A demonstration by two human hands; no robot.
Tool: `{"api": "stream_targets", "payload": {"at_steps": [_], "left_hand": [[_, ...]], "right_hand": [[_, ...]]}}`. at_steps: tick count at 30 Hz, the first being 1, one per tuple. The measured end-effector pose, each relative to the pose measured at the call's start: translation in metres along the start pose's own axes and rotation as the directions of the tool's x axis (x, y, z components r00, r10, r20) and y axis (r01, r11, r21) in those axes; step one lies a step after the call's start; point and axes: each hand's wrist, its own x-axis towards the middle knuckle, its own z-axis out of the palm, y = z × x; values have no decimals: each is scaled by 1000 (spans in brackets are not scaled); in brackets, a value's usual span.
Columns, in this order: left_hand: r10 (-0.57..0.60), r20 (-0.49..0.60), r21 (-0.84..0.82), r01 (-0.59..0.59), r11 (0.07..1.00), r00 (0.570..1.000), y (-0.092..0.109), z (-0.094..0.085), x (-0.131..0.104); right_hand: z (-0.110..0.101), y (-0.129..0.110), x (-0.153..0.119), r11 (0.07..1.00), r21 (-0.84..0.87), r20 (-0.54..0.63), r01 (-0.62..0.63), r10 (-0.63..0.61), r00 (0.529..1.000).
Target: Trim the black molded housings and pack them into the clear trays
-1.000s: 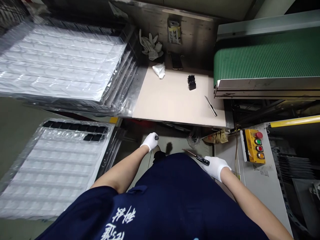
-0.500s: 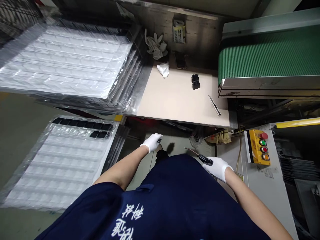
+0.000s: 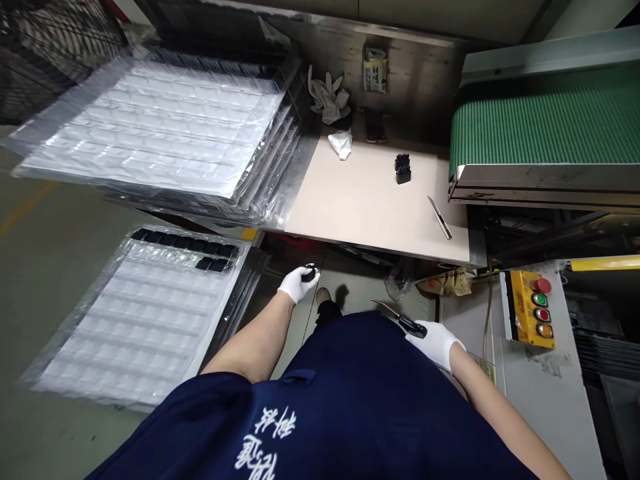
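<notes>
Evidently, the white-gloved right hand [image 3: 435,343] has its fingers wrapped on the grip of a black-handled knife [image 3: 411,325], beside the navy shirt [image 3: 370,407], the thin, curved, coppery blade pointing off to the left over the floor. The knife looks light, its handle stiff and thick enough for a full hold, the slender blade probably springy and sharp; the handle, well behind the blade, seems the one sound place to take it. A little farther out, the left hand [image 3: 296,287], gloved too, has its fingers curled around a small black part [image 3: 309,274], held over the floor in front of the bench; the glove covers much of it, so I cannot tell its full shape. It likely weighs little, feels hard and could slide against glove cloth; a pinch on opposite sides should hold it without loading any fine edges. To the left of that hand lies the lower tray [image 3: 135,320], thin clear plastic, black pieces [image 3: 185,241] in its far rows; it would likely flex unless held by two opposite edges. Beyond, on the beige board [image 3: 355,207], sit two black blocks [image 3: 403,177] with toothed tops, perhaps brittle, better gripped by their plain lower bodies.
</notes>
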Motion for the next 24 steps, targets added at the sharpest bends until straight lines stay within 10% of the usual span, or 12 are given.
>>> {"api": "stream_targets", "payload": {"at_steps": [8,15,24], "left_hand": [[-36,-17,-172,32,985,999,17,-11,-1],[81,80,210,-97,973,993,1,-10,-5],[235,432,700,-488,521,870,5,11,-7]], "right_hand": [[2,8,8,981,190,90,36,-53,995],[2,4,5,972,236,118,-14,-14,993],[-11,-19,9,964,254,99,-77,54,994]]}}
